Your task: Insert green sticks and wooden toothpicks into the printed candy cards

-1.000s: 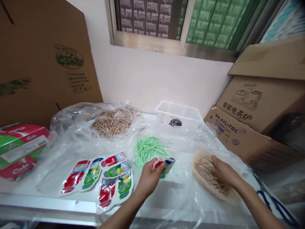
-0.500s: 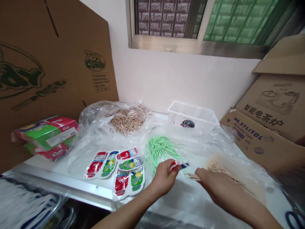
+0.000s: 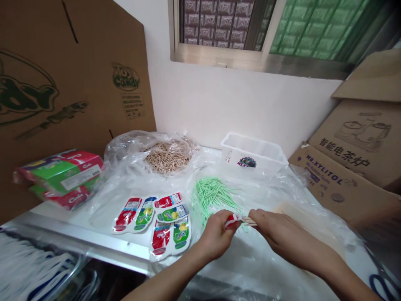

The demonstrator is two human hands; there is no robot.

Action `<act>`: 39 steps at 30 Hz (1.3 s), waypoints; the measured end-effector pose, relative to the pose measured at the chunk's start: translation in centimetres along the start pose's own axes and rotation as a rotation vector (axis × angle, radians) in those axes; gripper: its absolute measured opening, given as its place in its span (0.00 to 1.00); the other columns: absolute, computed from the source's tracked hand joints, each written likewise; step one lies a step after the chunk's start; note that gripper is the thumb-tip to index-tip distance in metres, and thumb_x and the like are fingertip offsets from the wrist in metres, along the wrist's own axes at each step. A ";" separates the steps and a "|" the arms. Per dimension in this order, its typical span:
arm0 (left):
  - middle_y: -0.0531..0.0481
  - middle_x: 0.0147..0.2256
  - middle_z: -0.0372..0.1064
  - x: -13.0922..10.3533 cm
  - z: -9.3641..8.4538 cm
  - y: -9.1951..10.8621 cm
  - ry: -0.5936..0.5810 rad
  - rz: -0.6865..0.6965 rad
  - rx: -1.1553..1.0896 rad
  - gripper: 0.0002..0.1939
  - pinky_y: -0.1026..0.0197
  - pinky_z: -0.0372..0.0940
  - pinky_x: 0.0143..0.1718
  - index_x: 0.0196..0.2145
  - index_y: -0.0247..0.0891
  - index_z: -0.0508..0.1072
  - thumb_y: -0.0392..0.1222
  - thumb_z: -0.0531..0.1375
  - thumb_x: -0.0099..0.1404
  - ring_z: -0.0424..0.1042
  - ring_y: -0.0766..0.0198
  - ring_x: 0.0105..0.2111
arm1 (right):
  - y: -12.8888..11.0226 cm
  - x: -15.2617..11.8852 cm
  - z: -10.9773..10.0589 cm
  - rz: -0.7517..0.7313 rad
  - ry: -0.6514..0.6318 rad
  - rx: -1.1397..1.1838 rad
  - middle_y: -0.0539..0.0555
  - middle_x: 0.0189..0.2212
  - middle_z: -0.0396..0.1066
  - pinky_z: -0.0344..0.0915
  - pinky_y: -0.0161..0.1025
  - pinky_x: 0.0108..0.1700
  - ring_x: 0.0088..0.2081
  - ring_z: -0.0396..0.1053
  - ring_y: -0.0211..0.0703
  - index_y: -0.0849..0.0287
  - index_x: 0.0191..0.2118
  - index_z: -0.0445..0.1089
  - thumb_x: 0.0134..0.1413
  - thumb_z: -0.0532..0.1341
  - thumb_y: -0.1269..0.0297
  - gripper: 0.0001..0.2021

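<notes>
My left hand (image 3: pixel 216 234) is closed on a small red-and-white printed packet (image 3: pixel 231 220). Several thin tan sticks (image 3: pixel 249 222) are pinched in my right hand (image 3: pixel 275 232), their ends meeting the packet's end; whether they are inside it I cannot tell. Just beyond the hands lies a heap of light green sticks (image 3: pixel 213 194) on clear plastic. Left of my left hand are flat bottle-shaped packets in red and green: a pair (image 3: pixel 127 214) and an overlapping group (image 3: pixel 160 238). A pale sheet (image 3: pixel 313 225) lies partly hidden under my right forearm.
A clear bag of brown sticks (image 3: pixel 169 159) lies at the back, near a white plastic bin (image 3: pixel 263 159). Wrapped red-and-green boxes (image 3: pixel 72 171) sit at the left against a large carton (image 3: pixel 94 83). More cartons (image 3: pixel 332 175) stand right. Blue scissor handles (image 3: pixel 380 286) show at the lower right.
My right hand has moved left and brought the tan sticks up against the packet in my left hand. The packet has turned slightly, while the left hand stays nearly in place.
</notes>
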State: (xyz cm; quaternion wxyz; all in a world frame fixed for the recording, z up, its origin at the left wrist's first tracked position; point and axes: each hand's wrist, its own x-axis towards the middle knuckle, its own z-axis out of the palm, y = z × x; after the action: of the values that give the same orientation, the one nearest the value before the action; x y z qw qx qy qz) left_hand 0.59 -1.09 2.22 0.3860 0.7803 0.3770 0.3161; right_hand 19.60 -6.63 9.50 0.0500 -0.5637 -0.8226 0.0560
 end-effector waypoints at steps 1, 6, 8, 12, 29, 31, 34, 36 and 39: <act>0.51 0.30 0.67 -0.1 -0.1 0.1 -0.008 0.016 0.006 0.11 0.64 0.57 0.33 0.32 0.37 0.70 0.44 0.52 0.64 0.65 0.64 0.31 | 0.0 0.3 0.0 -0.010 -0.023 0.007 0.48 0.26 0.66 0.54 0.33 0.30 0.26 0.64 0.37 0.55 0.33 0.61 0.57 0.49 0.71 0.06; 0.49 0.32 0.68 -0.4 -0.5 0.8 -0.025 0.058 0.021 0.11 0.63 0.58 0.35 0.34 0.37 0.71 0.43 0.52 0.65 0.66 0.63 0.33 | -0.3 1.2 -0.3 -0.035 -0.105 0.014 0.48 0.26 0.66 0.52 0.34 0.29 0.26 0.63 0.37 0.55 0.33 0.59 0.60 0.47 0.68 0.07; 0.49 0.31 0.68 -0.4 -0.7 0.8 -0.026 0.062 0.026 0.10 0.63 0.58 0.35 0.34 0.36 0.70 0.43 0.52 0.64 0.66 0.62 0.33 | -0.3 1.4 -0.5 -0.045 -0.127 -0.016 0.48 0.26 0.66 0.50 0.34 0.28 0.26 0.63 0.38 0.55 0.32 0.58 0.60 0.47 0.68 0.07; 0.49 0.32 0.68 -0.6 -0.8 0.6 -0.044 0.073 0.033 0.09 0.63 0.59 0.35 0.34 0.36 0.70 0.42 0.54 0.63 0.66 0.62 0.34 | -0.3 1.5 -0.9 -0.069 -0.149 -0.060 0.49 0.26 0.67 0.48 0.34 0.27 0.26 0.63 0.38 0.55 0.32 0.59 0.60 0.47 0.68 0.08; 0.45 0.33 0.69 -0.9 -1.3 0.2 -0.059 0.149 0.076 0.10 0.62 0.60 0.36 0.36 0.36 0.70 0.41 0.52 0.64 0.67 0.60 0.34 | -0.9 2.1 -1.1 -0.117 -0.165 -0.175 0.50 0.23 0.69 0.41 0.36 0.24 0.22 0.64 0.38 0.56 0.31 0.62 0.56 0.50 0.72 0.07; 0.45 0.34 0.70 -1.0 -1.4 0.2 -0.080 0.178 0.072 0.11 0.62 0.60 0.37 0.36 0.36 0.71 0.39 0.49 0.65 0.68 0.60 0.35 | -1.0 2.1 -1.1 -0.092 -0.177 -0.134 0.50 0.22 0.69 0.41 0.35 0.23 0.21 0.64 0.38 0.57 0.30 0.63 0.57 0.50 0.69 0.07; 0.46 0.36 0.72 -1.2 -1.5 0.4 -0.137 0.204 0.022 0.13 0.62 0.60 0.39 0.39 0.38 0.71 0.37 0.48 0.65 0.69 0.61 0.36 | -1.2 2.2 -1.2 -0.064 -0.197 -0.109 0.51 0.22 0.70 0.41 0.35 0.23 0.22 0.65 0.39 0.57 0.30 0.63 0.59 0.49 0.65 0.09; 0.47 0.36 0.72 -1.2 -1.4 0.4 -0.124 0.167 -0.016 0.13 0.63 0.60 0.37 0.42 0.38 0.70 0.37 0.48 0.65 0.69 0.62 0.35 | -1.4 2.3 -1.2 -0.051 -0.213 -0.117 0.52 0.22 0.70 0.41 0.35 0.23 0.23 0.66 0.40 0.57 0.30 0.63 0.60 0.48 0.64 0.10; 0.49 0.31 0.71 -1.2 -1.1 0.0 -0.073 0.102 -0.034 0.13 0.65 0.58 0.33 0.36 0.37 0.72 0.40 0.48 0.66 0.68 0.63 0.31 | -1.5 2.4 -1.1 -0.037 -0.245 -0.124 0.53 0.23 0.71 0.42 0.34 0.23 0.24 0.67 0.42 0.57 0.30 0.63 0.61 0.48 0.63 0.11</act>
State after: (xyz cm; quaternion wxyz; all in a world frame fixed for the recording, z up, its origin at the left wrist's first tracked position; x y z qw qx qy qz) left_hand -0.85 -1.70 2.56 0.3959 0.8028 0.3172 0.3132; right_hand 17.50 -4.89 10.84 -0.0848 -0.5394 -0.8346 0.0726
